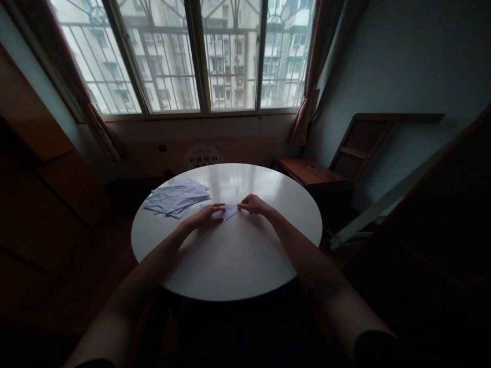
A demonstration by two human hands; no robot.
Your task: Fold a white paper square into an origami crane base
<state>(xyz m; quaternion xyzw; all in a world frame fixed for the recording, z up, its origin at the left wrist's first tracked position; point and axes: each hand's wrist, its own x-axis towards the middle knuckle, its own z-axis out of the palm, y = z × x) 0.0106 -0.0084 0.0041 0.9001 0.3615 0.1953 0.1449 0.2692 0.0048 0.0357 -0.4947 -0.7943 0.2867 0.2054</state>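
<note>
A small piece of folded paper [231, 210] lies on the round white table [230, 260], between my two hands. My left hand [207, 215] rests over its left part, with the fingers stretched out across it. At the paper's right corner, the thumb and fingers of my right hand [253, 204] are pinched together on it. Left of my left hand is a loose pile of folded papers [178, 197], overlapping one another. Fine creases in the paper are too small to make out.
Behind the table stands a large cardboard piece [238, 148] with printed characters, below a barred window [230, 61]. To the right are a wooden side table [309, 171] and a leaning wooden frame [356, 145]. A wooden cabinet [46, 194] is at the left.
</note>
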